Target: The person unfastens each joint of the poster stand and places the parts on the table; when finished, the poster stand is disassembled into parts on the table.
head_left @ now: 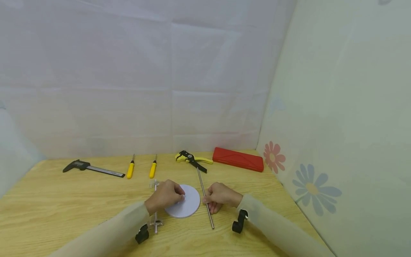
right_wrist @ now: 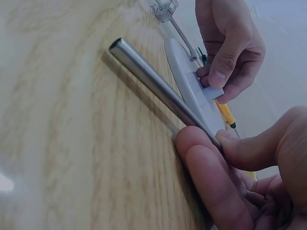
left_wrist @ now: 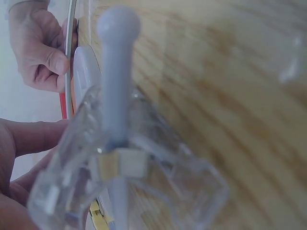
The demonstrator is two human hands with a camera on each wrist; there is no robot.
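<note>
Centrally, near the table's (head_left: 64, 207) front edge, lies a white disc (head_left: 189, 203) with a steel rod (head_left: 205, 198) just beside it at 3 o'clock. Left hand (head_left: 165, 195): rests over the disc's 9 o'clock side, thumb and fingers pinched together on a small white block at the disc's centre; this pinch is plain only in the right wrist view, where the left hand (right_wrist: 230, 48) shows its fingertips closed on the block against the disc (right_wrist: 192, 84). Right hand (head_left: 219, 196): fingers curled, clamped on the rod; the right wrist view shows thumb and fingertips (right_wrist: 211, 182) squeezing the rod (right_wrist: 158, 86), which lies flat on the wood. Left wrist view only: a clear plastic piece with a pale stem (left_wrist: 115, 143) fills the foreground, blurred, with the right hand (left_wrist: 38, 52) gripping the rod (left_wrist: 70, 57) beyond the disc (left_wrist: 86, 72). From the head camera that clear piece (head_left: 155, 205) is a thin bar at the disc's 9 o'clock, partly under the left wrist. Head view only, along the table's 12 o'clock edge: a caliper (head_left: 91, 167), two yellow-handled screwdrivers (head_left: 130, 169), a yellow-and-black wire stripper (head_left: 192, 159) and a red case (head_left: 238, 159). Black camera mounts hang under both sleeves.
</note>
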